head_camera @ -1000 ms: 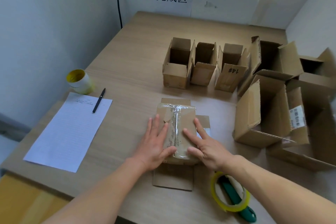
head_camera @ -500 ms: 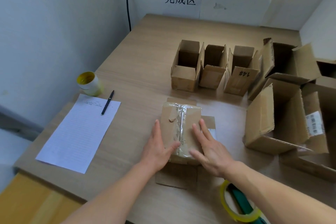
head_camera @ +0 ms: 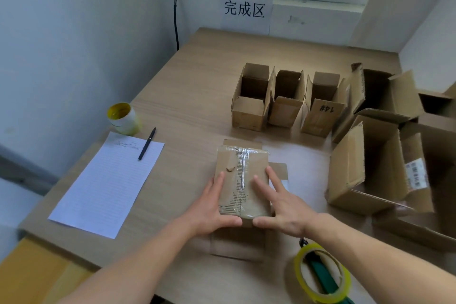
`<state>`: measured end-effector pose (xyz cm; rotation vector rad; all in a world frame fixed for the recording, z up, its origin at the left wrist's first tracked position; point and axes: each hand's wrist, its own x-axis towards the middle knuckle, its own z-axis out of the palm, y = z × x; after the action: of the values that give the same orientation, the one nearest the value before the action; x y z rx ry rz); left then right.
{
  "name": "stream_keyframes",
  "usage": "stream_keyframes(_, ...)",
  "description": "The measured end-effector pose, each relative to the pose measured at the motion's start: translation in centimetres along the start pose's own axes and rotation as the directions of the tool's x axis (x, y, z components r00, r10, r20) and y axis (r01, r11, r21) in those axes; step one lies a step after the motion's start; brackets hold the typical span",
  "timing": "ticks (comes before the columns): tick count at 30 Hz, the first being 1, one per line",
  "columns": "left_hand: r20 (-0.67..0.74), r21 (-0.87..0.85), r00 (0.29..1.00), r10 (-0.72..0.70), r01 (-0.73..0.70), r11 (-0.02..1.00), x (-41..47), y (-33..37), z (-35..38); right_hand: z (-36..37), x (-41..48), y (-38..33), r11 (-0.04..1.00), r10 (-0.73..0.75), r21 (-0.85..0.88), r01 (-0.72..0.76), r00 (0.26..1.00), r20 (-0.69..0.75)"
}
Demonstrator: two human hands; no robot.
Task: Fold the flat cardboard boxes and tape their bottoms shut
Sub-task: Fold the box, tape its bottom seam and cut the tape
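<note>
Nearest, a yellow tape roll (head_camera: 322,273) lies on the table (head_camera: 197,96). Beyond it, the left hand (head_camera: 209,207) and right hand (head_camera: 281,202) press flat, fingers straight, against the taped box (head_camera: 243,180). It sits mid-table, its long axis and tape seam running away from the person toward three open boxes (head_camera: 286,103)

**Colours on the bench**

Box (head_camera: 243,180) under L hand (head_camera: 209,207) & R hand (head_camera: 281,205): brown cardboard, clear tape w/ black dashed stripes. Below R hand: yellow tape roll (head_camera: 299,274), green handle (head_camera: 322,279). Left of L hand: white lined paper (head_camera: 108,185), black pen (head_camera: 147,143), and cup (head_camera: 123,118) that is yellow inside, white outside. Table (head_camera: 192,81): pale wood grain.
</note>
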<state>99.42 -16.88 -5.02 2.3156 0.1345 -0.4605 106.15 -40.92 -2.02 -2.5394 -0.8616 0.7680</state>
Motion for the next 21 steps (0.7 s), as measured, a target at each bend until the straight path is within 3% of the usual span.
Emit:
stream_keyframes(4,-0.206,0.027,0.973,-0.102,0.110,0.994,1.7,1.3,-0.7,-0.9,1.3,-0.7,0.981,0.164,0.149,-0.127,0.948,-0.272)
stream_keyframes(6,-0.221,0.045,0.967,-0.127,0.140,0.989,2.7,1.9,-0.8,-1.5,2.4,-1.1,0.967,0.229,0.189,-0.173,0.915,-0.333)
stream_keyframes(15,-0.150,0.094,0.985,-0.089,0.103,0.990,2.5,1.9,0.3,-3.6,5.9,-0.6,0.948,0.266,0.206,-0.242,0.959,-0.101)
stream_keyframes(21,-0.168,0.095,0.983,-0.081,0.098,0.991,2.6,1.8,0.4,-3.9,6.2,-0.6,0.964,0.229,0.165,-0.211,0.968,-0.105)
